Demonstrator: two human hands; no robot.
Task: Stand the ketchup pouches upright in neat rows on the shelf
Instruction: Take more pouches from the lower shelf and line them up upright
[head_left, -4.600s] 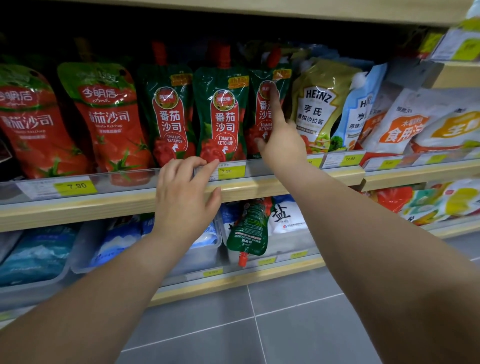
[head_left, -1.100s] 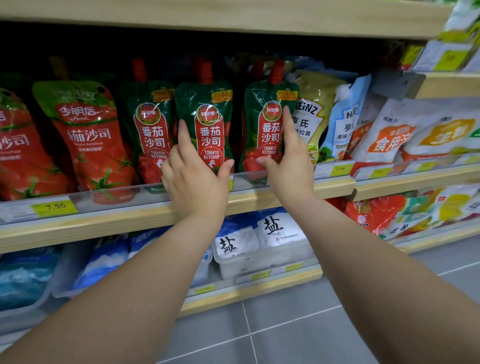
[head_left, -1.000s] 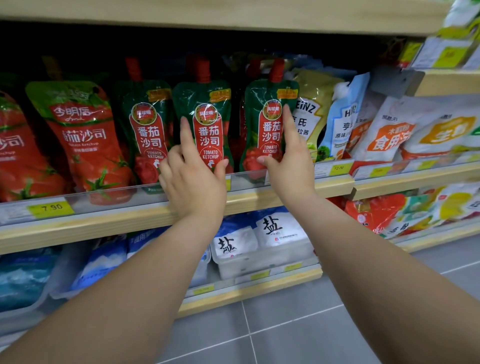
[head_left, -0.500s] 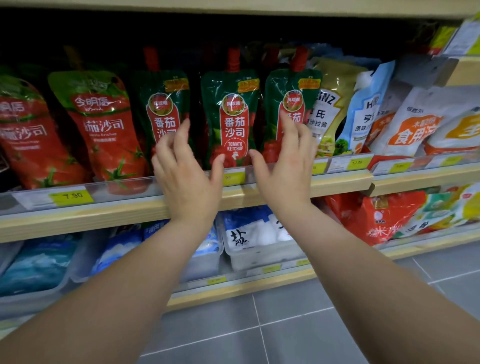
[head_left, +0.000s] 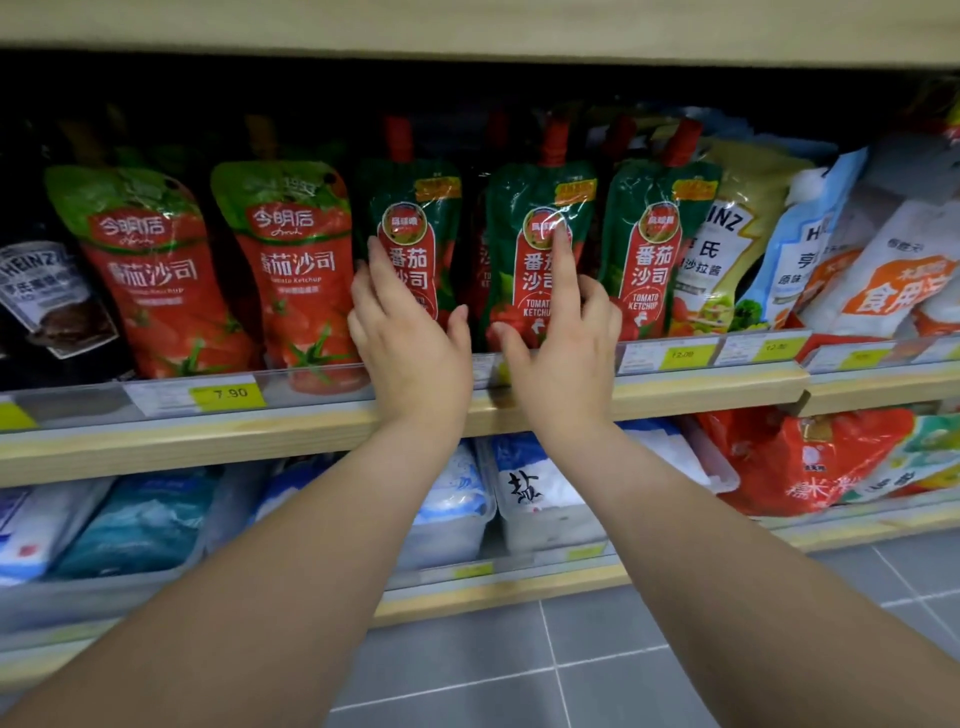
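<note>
Fingers straight, left hand (head_left: 410, 358) covers left pouch (head_left: 415, 208), right hand (head_left: 563, 358) middle pouch (head_left: 517, 275), hiding lower labels.

**A:** What do your ketchup pouches look like?

**B:** You have three dark green ones with red caps and red labels: left pouch (head_left: 415, 208), middle pouch (head_left: 535, 291), right pouch (head_left: 655, 249). They stand upright side by side at the front of the shelf (head_left: 208, 441).

**A:** And to your left?

**B:** First red pouch (head_left: 150, 270) and second red pouch (head_left: 298, 265), green-topped, also upright.
</note>
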